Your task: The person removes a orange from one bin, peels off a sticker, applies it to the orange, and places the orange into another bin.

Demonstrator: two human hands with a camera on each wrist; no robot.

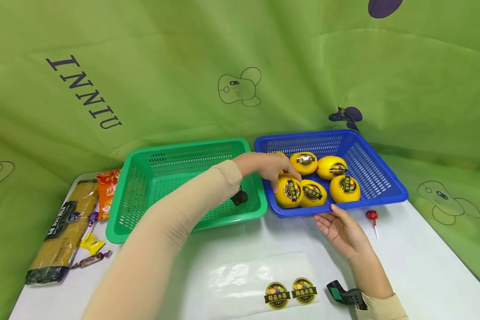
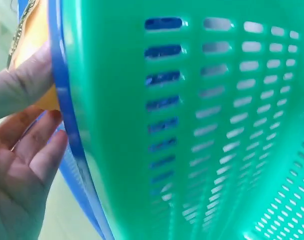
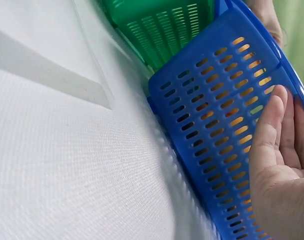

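Note:
In the head view, several round yellow fruits with black-and-gold stickers lie in the blue basket (image 1: 384,198). My left hand (image 1: 270,168) reaches over the basket's left wall and grips the front-left yellow fruit (image 1: 289,192). The left wrist view shows its thumb (image 2: 26,85) against the fruit (image 2: 39,30), with the other fingers below. My right hand (image 1: 344,231) is at the front of the blue basket, palm up, fingers extended. In the right wrist view, its fingers touch the basket's outer wall (image 3: 207,125) just under the rim.
A green basket (image 1: 192,221) stands left of the blue one, its rim against it. Two round stickers (image 1: 278,295) lie on a clear sheet (image 1: 240,284) in front. Packaged noodles (image 1: 70,231), candies and an orange packet (image 1: 107,191) are at left; a red lollipop (image 1: 372,215) is at right.

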